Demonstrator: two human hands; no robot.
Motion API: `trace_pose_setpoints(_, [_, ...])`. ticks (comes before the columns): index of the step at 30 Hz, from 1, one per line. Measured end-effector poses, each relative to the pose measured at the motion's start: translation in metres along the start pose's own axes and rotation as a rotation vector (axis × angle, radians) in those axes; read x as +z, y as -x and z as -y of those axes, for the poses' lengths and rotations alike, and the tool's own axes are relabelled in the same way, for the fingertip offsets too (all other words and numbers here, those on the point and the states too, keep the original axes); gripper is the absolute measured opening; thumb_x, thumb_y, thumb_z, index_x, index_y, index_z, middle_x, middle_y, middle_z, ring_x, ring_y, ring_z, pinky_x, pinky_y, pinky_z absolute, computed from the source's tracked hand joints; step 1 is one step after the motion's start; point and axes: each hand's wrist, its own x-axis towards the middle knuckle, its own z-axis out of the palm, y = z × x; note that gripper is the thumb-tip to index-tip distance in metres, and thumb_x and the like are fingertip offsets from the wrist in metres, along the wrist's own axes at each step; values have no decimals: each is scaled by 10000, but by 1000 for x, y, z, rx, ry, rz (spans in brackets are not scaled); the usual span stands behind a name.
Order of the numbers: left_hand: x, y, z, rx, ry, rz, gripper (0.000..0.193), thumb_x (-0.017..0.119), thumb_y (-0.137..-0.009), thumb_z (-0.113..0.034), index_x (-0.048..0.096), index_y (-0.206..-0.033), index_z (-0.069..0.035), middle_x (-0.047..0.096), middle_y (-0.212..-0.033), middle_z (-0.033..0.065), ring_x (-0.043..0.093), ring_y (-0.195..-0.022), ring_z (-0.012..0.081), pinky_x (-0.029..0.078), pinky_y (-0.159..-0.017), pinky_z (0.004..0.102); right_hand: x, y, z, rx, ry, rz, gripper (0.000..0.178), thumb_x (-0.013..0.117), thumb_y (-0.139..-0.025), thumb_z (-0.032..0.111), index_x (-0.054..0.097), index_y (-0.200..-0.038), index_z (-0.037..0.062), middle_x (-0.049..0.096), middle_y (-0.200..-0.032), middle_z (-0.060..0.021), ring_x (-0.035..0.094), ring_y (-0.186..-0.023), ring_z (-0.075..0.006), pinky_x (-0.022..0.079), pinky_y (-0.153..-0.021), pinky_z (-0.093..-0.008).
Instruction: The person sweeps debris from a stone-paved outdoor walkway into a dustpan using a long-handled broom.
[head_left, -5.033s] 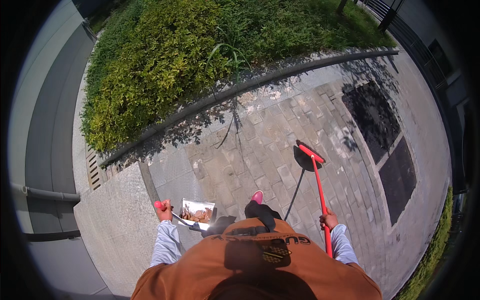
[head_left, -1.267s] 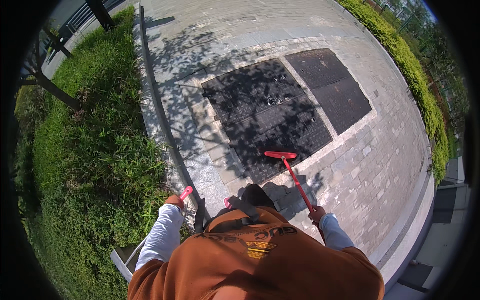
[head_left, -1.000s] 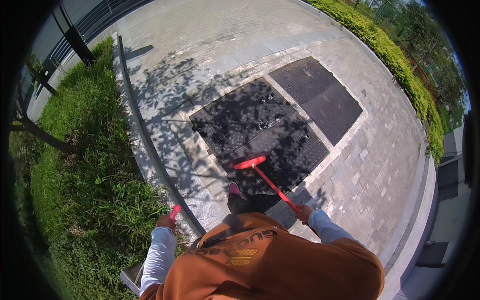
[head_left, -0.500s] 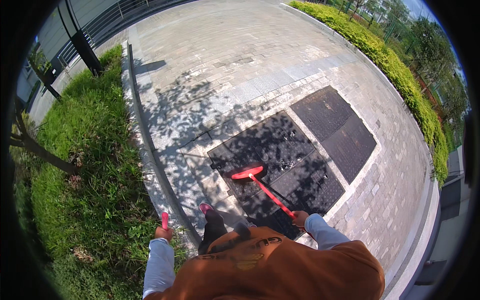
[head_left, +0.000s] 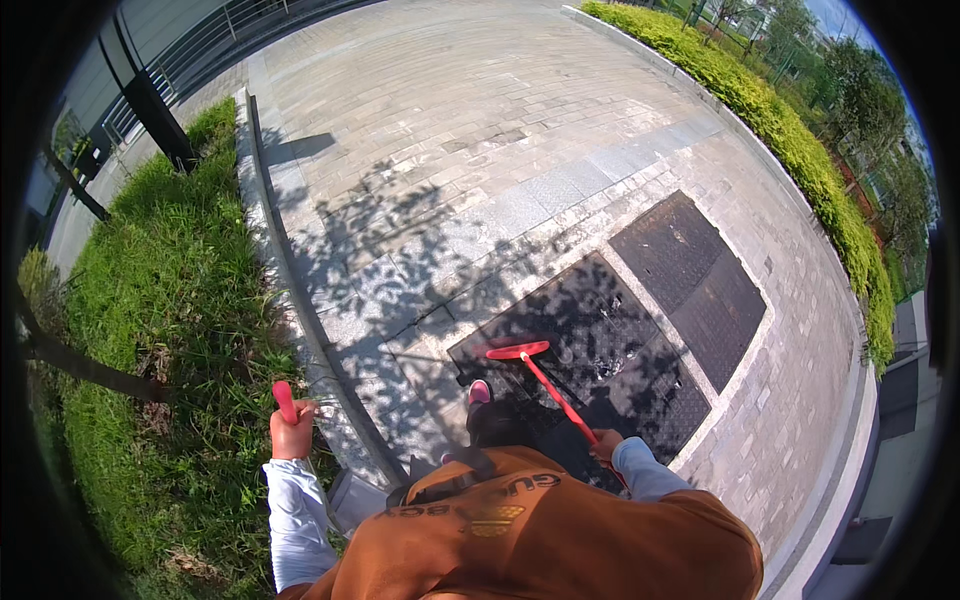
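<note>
My right hand [head_left: 606,446] is wrapped round the red shaft of a broom [head_left: 558,397]. Its red head lies toward the left part of a dark metal cover [head_left: 640,345] set in the paving, just ahead of my pink shoe [head_left: 480,392]. Out to the left, beside the kerb, my left hand [head_left: 292,436] is closed round an upright pinkish-red handle [head_left: 285,400], whose tip sticks out above the fist. Below that hand shows a pale grey, boxy shape [head_left: 357,498], partly hidden by my body; whether it joins the handle I cannot tell.
A stone kerb [head_left: 300,300] edges the grass bed [head_left: 170,300] on the left, where a thin tree trunk [head_left: 90,370] leans. A second dark cover [head_left: 690,285] lies at right. Farther right runs a low yellow-green hedge [head_left: 780,130]. A dark post [head_left: 155,115] stands far left.
I have stepped forward, my shoe now at the cover's edge. The left hand has risen and its handle tilted left. The broom head sits slightly farther right in the picture.
</note>
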Motion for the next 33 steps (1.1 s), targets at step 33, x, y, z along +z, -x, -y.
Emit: trace_pose_setpoints(33, [58, -489, 294, -438, 301, -665, 181, 587, -806, -204, 626, -847, -32, 579, -713, 22, 513, -643, 90, 419, -611, 241, 10, -304, 780, -347, -33, 447, 506, 523, -804, 71, 367, -1279, 148, 456, -581, -4, 418, -424, -85, 350, -360, -233])
